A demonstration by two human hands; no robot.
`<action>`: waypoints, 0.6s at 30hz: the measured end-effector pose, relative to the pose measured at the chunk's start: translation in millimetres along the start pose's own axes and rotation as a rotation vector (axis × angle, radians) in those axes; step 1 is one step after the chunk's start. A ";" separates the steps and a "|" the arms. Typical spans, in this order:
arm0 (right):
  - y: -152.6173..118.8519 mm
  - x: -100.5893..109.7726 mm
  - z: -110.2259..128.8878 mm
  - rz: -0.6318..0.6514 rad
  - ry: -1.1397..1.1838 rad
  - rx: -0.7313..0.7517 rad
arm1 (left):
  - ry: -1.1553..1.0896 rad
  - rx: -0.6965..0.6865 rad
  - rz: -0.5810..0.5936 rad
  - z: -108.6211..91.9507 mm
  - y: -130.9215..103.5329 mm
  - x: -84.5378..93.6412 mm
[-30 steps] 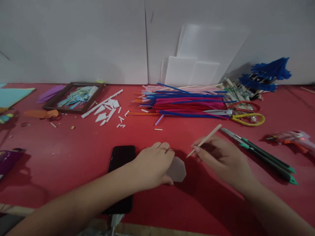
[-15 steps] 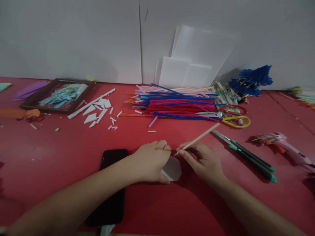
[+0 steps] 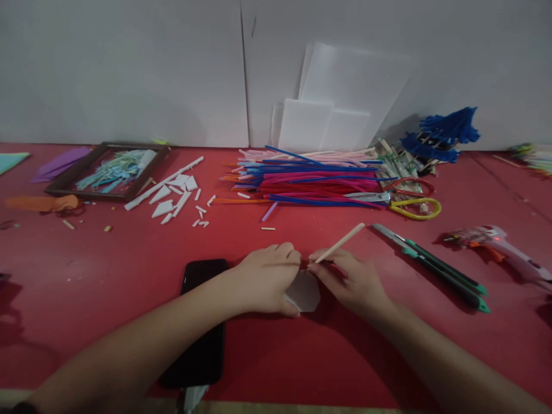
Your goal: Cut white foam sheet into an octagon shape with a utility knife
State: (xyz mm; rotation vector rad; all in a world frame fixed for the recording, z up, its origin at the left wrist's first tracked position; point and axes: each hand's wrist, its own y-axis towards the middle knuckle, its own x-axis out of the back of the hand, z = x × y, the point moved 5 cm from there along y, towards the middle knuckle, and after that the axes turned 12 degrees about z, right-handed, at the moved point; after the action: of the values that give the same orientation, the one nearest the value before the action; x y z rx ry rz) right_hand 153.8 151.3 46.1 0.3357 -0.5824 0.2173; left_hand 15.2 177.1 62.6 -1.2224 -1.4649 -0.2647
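My left hand is closed on a small white many-sided piece just above the red table; its fingers wrap over the left part of the piece. Between the thumb and fingers of my right hand is a thin pale wooden stick, slanting up to the right. The stick's lower end is close to the upper edge of the white piece; whether they touch is hard to tell. A black phone lies partly under my left forearm.
Pipe cleaners lie at the back with scissors. Cutters and a glue gun are at right. A brown frame, white scraps and purple pieces lie left. White sheets lean behind.
The view has shifted slightly. My right hand has moved a little to the left and up, and less of the stick shows beyond its fingers.
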 end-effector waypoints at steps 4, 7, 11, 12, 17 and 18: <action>-7.0 6.3 -5.4 -0.125 0.101 -0.055 | -0.002 0.033 -0.042 1.8 -3.0 3.7; -9.1 15.4 -14.2 -0.246 0.197 -0.129 | -0.014 0.071 -0.149 5.1 -7.7 17.0; -1.4 19.5 -26.3 -0.284 0.296 -0.217 | -0.054 0.076 -0.333 11.2 -15.7 41.2; 1.2 18.7 -28.1 -0.273 0.314 -0.234 | -0.075 0.070 -0.384 13.0 -18.0 46.2; 8.5 8.8 -29.0 -0.157 0.369 -0.289 | -0.213 -0.068 -0.650 17.6 -30.2 59.6; 8.6 7.1 -28.6 -0.139 0.377 -0.291 | -0.227 -0.085 -0.678 18.4 -31.2 59.7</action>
State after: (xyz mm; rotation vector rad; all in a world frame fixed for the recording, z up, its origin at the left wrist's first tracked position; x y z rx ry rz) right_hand 171.4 170.5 29.9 0.0483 -0.2111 0.0568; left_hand -8.4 208.3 120.5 -0.7995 -2.0585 -0.6640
